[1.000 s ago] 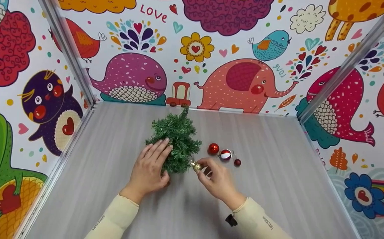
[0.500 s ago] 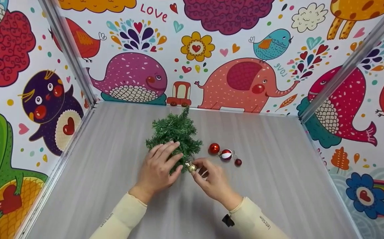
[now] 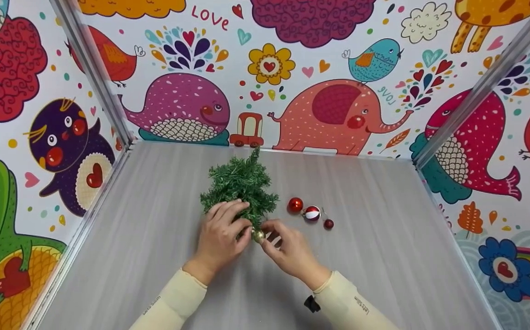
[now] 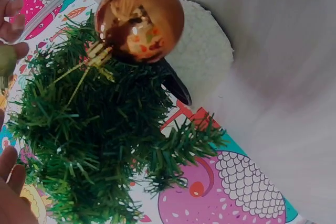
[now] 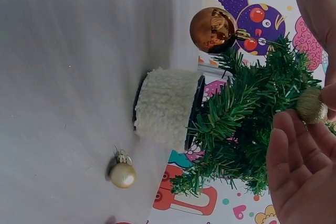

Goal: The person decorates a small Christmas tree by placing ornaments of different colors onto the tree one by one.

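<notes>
A small green artificial Christmas tree [image 3: 239,178] stands on the table, its white fuzzy pot [image 5: 168,106] plain in the right wrist view. My right hand [image 3: 287,245] pinches a glittery gold bauble [image 3: 259,235] at the tree's lower right side, beside the branches. My left hand [image 3: 221,236] is against the lower front of the tree; its thumb and forefinger tips come together right at the bauble's cap. A shiny copper bauble [image 4: 139,22] hangs on the tree by a gold loop in the left wrist view; the left hand hides it in the head view.
To the tree's right lie a red bauble [image 3: 295,205], a red-and-white striped bauble [image 3: 312,213] and a small dark red ball [image 3: 328,224]. Another gold bauble [image 5: 122,175] lies near the pot. Printed panels [image 3: 329,114] with metal posts [image 3: 97,78] bound the table [image 3: 379,256].
My right hand has moved slightly left, carrying the gold bauble to the branches. My left hand has slid right and towards me, its spread fingers drawing in to the bauble's cap.
</notes>
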A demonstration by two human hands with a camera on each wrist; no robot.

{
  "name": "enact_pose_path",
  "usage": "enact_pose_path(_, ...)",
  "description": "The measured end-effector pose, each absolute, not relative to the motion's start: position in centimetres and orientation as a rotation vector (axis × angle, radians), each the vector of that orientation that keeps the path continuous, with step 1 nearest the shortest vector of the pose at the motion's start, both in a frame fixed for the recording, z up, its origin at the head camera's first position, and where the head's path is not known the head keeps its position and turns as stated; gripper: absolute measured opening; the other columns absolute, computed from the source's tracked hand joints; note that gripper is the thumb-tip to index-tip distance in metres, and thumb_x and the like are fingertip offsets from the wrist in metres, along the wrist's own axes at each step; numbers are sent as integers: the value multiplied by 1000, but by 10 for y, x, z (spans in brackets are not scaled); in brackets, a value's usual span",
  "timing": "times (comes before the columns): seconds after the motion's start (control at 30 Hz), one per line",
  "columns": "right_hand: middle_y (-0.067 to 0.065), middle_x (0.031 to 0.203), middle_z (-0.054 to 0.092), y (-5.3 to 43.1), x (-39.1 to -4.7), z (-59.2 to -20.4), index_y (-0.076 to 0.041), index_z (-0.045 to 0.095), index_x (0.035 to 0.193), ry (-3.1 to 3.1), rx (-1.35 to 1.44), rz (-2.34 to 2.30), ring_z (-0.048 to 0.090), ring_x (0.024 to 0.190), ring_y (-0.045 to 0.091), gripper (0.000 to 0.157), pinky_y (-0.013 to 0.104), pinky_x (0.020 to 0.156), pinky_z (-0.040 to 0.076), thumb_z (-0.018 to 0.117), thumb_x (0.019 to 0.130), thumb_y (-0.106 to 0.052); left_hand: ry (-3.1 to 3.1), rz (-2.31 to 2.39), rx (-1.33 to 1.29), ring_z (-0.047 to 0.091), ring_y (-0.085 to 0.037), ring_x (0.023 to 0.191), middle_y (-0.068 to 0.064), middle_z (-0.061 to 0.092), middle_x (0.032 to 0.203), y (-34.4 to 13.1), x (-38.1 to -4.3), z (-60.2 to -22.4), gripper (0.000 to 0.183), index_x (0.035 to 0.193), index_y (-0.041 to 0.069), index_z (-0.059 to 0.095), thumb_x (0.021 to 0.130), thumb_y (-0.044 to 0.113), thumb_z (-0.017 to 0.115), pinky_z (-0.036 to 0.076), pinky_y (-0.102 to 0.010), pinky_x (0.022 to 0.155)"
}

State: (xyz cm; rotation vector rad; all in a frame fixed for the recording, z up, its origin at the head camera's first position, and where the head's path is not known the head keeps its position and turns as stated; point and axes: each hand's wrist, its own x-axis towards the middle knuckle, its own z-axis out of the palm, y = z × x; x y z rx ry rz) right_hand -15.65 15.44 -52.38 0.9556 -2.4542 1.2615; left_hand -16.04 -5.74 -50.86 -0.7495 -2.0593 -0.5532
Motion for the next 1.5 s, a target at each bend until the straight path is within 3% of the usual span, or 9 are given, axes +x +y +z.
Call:
enact_pose_path(0.2,-5,108,66,149,-160,-522,-16,65,115,-2403,965,1183,65,88,14,23,28,65,56,70,92,-15,-2071,-565,-744,60,-29,117,-8,67,121,-57,-161,-508,3,78,14,72,78,14,75,41,-47,100)
enact_pose_path(0.33,-6,101,65,143,-162,-520,-15,67,107,-2314,990,1177,63,86,11,17,32,63,57,72,92,-19,-2072,-587,-740,59,-29,116,-8,67,120,-57,-160,-508,3,77,14,72,80,15,74,40,-47,100)
enact_pose_path(0.53,-8,90,65,136,-165,-519,-17,70,95,-2253,982,1074,61,79,7,7,27,62,55,68,94,-23,-2073,-610,-731,59,-29,116,-8,67,119,-57,-160,-509,4,77,14,72,80,15,76,41,-47,100)
enact_pose_path(0.7,-8,85,62,134,-168,-519,-17,68,89,-2275,929,1101,60,74,6,3,28,61,55,69,91,-14,-2078,-611,-721,59,-29,115,-9,67,119,-57,-160,-509,5,76,14,72,81,15,75,40,-48,99)
enact_pose_path(0.9,-8,85,60,131,-176,-515,-16,66,90,-2303,901,1185,61,74,10,6,26,63,54,68,91,-11,-2044,-590,-649,61,-29,110,-8,68,113,-59,-161,-508,6,74,14,73,79,14,75,42,-50,97)
enact_pose_path(1.5,-10,84,60,122,-189,-509,-18,65,89,-2330,787,1071,57,74,4,5,22,63,51,69,92,-16,-2061,-530,-452,62,-28,87,-3,67,83,-56,-166,-502,9,70,12,71,80,12,72,42,-51,97)
